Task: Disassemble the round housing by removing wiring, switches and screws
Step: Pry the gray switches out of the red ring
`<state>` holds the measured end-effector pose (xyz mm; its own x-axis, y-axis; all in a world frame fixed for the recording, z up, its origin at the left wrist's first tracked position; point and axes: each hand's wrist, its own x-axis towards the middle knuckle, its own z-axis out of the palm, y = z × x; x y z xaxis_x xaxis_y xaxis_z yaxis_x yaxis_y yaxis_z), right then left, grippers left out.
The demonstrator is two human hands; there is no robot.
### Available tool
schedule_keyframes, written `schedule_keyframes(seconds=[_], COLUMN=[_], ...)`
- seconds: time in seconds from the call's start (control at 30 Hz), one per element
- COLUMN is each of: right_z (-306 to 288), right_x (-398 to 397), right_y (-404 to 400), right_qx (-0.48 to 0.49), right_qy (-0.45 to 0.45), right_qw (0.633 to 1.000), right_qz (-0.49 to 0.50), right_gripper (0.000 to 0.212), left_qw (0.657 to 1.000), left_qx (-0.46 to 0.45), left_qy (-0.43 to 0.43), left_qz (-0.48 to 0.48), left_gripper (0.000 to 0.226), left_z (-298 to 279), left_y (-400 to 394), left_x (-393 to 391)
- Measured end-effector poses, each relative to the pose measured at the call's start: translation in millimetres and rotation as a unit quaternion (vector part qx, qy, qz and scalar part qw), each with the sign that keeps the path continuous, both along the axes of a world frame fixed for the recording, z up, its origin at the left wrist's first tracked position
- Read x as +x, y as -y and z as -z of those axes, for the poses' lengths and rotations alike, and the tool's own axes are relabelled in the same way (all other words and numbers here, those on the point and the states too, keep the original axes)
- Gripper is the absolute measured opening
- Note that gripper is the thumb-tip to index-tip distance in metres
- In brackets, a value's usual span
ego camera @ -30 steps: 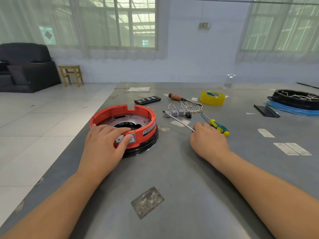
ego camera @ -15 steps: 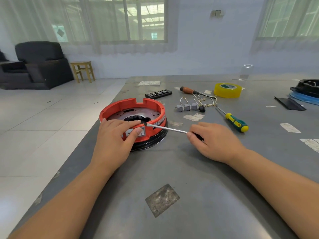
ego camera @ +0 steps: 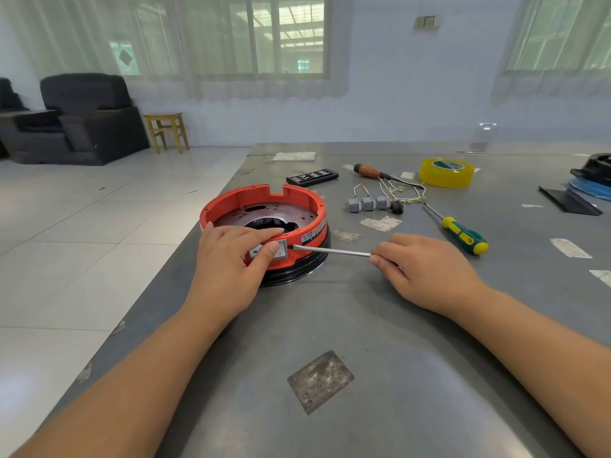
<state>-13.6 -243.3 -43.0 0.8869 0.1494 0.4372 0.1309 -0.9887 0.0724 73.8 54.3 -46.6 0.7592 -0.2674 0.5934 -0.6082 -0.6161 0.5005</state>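
- One round orange housing (ego camera: 264,206) sits on the grey table (ego camera: 380,325) at frame centre, left of the middle, on a black base ring.
- My left hand (ego camera: 228,259) rests over its near rim, fingers curled on top, thumb pressing the grey switch (ego camera: 279,251) in the side wall.
- My right hand (ego camera: 426,269) pinches a thin metal screwdriver shaft (ego camera: 330,251); its tip touches the switch's right edge.
- Beyond, toward upper right, I see removed grey switches with wires (ego camera: 373,201), a green-yellow screwdriver (ego camera: 463,234), a wooden-handled screwdriver (ego camera: 370,171), yellow tape (ego camera: 446,173) and a black remote (ego camera: 312,176).
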Motion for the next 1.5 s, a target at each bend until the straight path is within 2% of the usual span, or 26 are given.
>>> schedule_keyframes(seconds=[0.27, 0.63, 0.83, 1.23, 1.4, 1.5], right_z=[-2.4, 3.3, 3.7, 8.7, 10.0, 11.1], right_x=[0.2, 16.7, 40.0, 67.0, 71.0, 70.4], right_y=[-9.8, -11.9, -13.6, -1.1, 1.4, 2.2], right_qx=[-0.059, -0.041, -0.029, -0.048, -0.050, -0.053], right_qy=[0.001, 0.008, 0.039, 0.070, 0.068, 0.066], right_qw=[0.998, 0.998, 0.997, 0.996, 0.996, 0.996], right_qz=[0.037, 0.046, 0.068, 0.031, 0.026, 0.024], right_gripper=[0.049, 0.044, 0.058, 0.060, 0.064, 0.063], left_qw=[1.000, 0.999, 0.997, 0.992, 0.993, 0.994], left_qx=[0.020, 0.030, 0.017, 0.012, 0.016, -0.008], left_qy=[-0.018, -0.042, -0.044, -0.089, -0.070, -0.055], left_qz=[0.013, 0.018, 0.064, 0.092, 0.099, 0.096], left_gripper=[0.029, 0.029, 0.023, 0.029, 0.037, 0.031], left_z=[-2.7, -3.7, -4.3, -5.8, -6.1, -3.0], left_y=[-2.8, -2.5, 1.2, -0.4, -0.2, -1.7], left_x=[7.0, 5.3, 0.7, -0.5, -0.5, -1.3])
